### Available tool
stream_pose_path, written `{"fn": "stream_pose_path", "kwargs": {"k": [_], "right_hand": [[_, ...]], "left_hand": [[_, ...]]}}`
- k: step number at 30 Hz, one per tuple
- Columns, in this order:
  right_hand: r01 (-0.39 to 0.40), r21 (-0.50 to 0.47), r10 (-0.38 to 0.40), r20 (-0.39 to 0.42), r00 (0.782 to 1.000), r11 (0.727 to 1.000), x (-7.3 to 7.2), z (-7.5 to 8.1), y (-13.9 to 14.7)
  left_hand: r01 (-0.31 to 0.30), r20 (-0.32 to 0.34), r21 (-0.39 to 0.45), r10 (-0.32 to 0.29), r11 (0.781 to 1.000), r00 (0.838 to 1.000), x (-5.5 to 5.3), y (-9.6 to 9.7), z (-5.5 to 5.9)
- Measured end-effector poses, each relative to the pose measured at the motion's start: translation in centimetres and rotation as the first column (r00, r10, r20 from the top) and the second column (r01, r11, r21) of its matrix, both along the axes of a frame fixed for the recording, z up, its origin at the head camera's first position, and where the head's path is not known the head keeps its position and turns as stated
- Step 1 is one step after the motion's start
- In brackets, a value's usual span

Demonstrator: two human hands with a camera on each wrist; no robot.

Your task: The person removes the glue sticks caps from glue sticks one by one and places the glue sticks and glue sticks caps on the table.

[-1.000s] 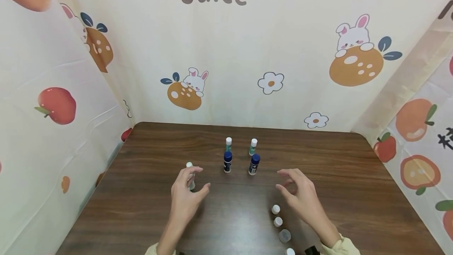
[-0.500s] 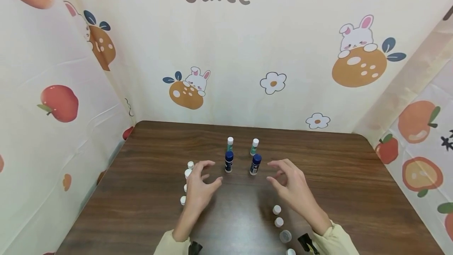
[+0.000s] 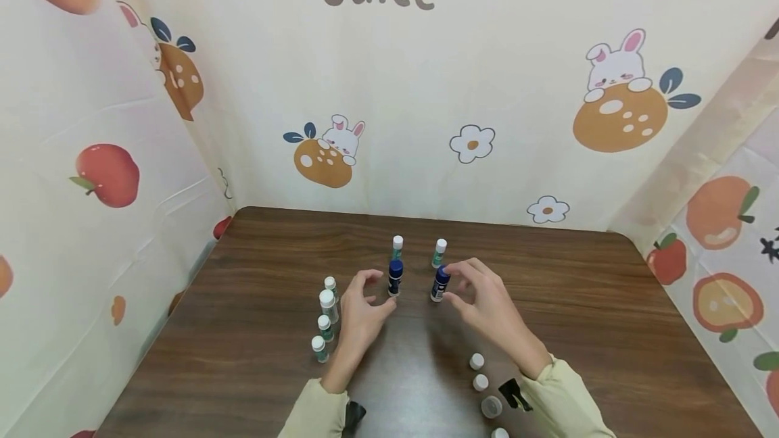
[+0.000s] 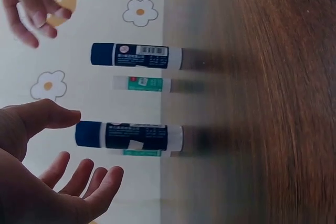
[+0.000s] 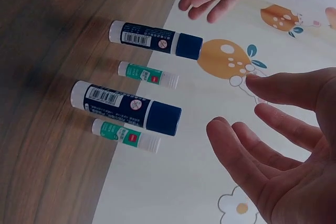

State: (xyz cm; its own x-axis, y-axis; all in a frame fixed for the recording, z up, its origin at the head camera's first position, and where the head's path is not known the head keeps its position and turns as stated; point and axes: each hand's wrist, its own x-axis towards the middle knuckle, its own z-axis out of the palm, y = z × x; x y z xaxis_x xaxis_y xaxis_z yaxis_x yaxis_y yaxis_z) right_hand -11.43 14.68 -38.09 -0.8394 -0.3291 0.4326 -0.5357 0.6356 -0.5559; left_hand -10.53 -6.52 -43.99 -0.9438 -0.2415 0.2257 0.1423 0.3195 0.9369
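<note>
Nearest, a row of small white caps (image 3: 480,382) lies on the near side of the right hand (image 3: 489,304). White-topped bottles (image 3: 325,327) stand left of the left hand (image 3: 360,320), no longer half hidden. Both hands have moved inward, fingers parted around nothing, to just beside the left blue glue stick (image 3: 395,279) and right blue glue stick (image 3: 439,285). Beyond stand two green glue sticks (image 3: 438,257), unmoved.

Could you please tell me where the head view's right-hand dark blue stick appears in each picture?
Head: right-hand dark blue stick, below-right of centre, beside the right hand.
Left wrist: same stick, upper of the dark blue pair, left of centre.
Right wrist: same stick, lower of that pair, left of centre.
Shared landmark: the other dark blue stick, in all three.
</note>
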Motion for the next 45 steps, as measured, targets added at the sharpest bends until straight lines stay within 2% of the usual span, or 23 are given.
{"fn": "stream_pose_path", "kwargs": {"k": [5, 13, 21, 27, 34, 45], "right_hand": [[-0.020, 0.008, 0.020, 0.016, 1.000, 1.000, -0.8, 0.1, -0.8], [-0.057, 0.021, 0.056, 0.038, 0.998, 0.998, -1.5, 0.4, -2.8], [-0.067, 0.033, 0.064, 0.075, 0.995, 0.997, -2.0, -0.1, -4.2], [-0.075, 0.030, 0.072, 0.094, 0.993, 0.997, -2.3, -0.6, -4.8], [-0.086, 0.027, 0.085, 0.063, 0.994, 0.996, -2.5, -0.7, -5.2], [-0.101, 0.002, 0.101, 0.031, 0.994, 0.995, -2.6, -0.1, -5.3]], "left_hand": [[-0.012, -0.002, 0.016, 0.012, 1.000, 1.000, -1.0, 0.4, -0.8], [-0.023, 0.036, 0.024, 0.022, 0.999, 0.999, -2.3, 0.8, -1.7], [-0.023, 0.078, 0.014, 0.022, 1.000, 0.997, -3.4, 1.3, -2.4], [-0.013, 0.067, -0.014, 0.014, 1.000, 0.998, -3.9, 1.6, -2.2], [-0.025, 0.062, -0.016, 0.026, 1.000, 0.998, -4.2, 1.6, -2.1], [-0.003, -0.025, 0.000, 0.003, 1.000, 1.000, -3.3, 1.7, 0.1]]}}
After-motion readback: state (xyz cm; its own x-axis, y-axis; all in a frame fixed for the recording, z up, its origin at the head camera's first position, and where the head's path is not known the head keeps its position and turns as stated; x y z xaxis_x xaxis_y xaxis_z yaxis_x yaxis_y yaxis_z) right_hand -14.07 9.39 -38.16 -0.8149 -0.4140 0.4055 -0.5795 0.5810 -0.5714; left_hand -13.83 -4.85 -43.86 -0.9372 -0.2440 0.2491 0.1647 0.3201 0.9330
